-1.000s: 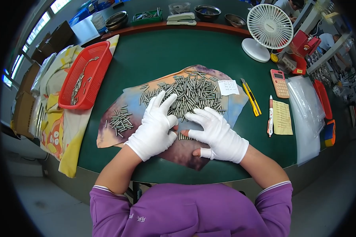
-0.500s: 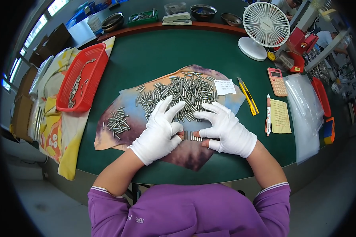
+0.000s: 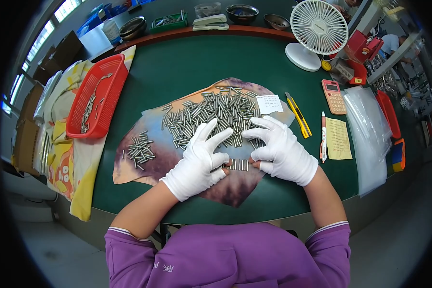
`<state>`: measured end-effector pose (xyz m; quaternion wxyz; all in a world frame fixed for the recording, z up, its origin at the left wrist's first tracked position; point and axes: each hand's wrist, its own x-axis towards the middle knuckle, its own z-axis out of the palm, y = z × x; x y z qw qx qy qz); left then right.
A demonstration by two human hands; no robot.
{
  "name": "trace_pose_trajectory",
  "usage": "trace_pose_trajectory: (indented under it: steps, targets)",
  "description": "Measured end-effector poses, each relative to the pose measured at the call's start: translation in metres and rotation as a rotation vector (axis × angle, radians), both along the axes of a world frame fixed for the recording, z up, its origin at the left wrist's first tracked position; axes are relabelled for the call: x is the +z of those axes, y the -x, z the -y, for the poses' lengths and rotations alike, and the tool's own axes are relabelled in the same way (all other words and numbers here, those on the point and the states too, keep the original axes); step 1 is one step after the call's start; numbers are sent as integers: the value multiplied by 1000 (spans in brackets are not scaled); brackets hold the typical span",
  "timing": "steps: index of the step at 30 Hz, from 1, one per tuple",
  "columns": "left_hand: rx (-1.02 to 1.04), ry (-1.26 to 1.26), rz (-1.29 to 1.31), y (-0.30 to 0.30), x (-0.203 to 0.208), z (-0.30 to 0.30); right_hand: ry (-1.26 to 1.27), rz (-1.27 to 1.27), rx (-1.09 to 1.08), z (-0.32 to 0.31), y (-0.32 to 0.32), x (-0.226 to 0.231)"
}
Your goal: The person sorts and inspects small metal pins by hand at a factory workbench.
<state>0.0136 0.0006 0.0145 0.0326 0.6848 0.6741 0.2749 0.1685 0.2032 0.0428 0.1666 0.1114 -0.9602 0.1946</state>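
Note:
A short row of small metal pins (image 3: 240, 165) lies side by side on the tie-dyed cloth (image 3: 233, 192), between my hands. My left hand (image 3: 197, 161), in a white glove with bare fingertips showing, pinches the left end of the row; its upper fingers are stretched out. At the right end is my right hand (image 3: 285, 151), gloved likewise, its fingers apart and bare fingertips just beside the last pin. Beyond both hands spreads a large heap of loose metal pins (image 3: 211, 113). A smaller pile of pins (image 3: 140, 151) sits to the left.
To the left, a red basket (image 3: 119, 91) with metal pieces stands on a yellow patterned towel (image 3: 79, 192). On the right are a paper slip (image 3: 270, 104), yellow cutter (image 3: 298, 115), pen (image 3: 323, 137), yellow note (image 3: 338, 139), pink calculator (image 3: 333, 97), plastic bags (image 3: 367, 139) and white fan (image 3: 318, 27).
My right hand has moved slightly right, off the row's end, uncovering more pins. My left hand has shifted a little right along the row. The whole view has drifted slightly.

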Motion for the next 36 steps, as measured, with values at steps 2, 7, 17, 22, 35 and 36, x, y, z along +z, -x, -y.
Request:
trace_pose_trajectory:
  steps: [2,7,17,22,35,36]
  targets:
    - [-15,12,0,-1,2,0,-1,-6,12,0,1,-3]
    - [96,-64,8,0,6,0,18,-10,36,2,2,-7]
    - [188,-54,-54,10,11,3,19,-41,119,12,7,-11]
    - [157,0,-57,11,14,6,-21,-43,156,20,11,-13]
    - [99,85,-90,17,20,10,6,-104,8,15,7,-9]
    - [93,82,-96,17,19,10,11,-86,3,14,6,-7]
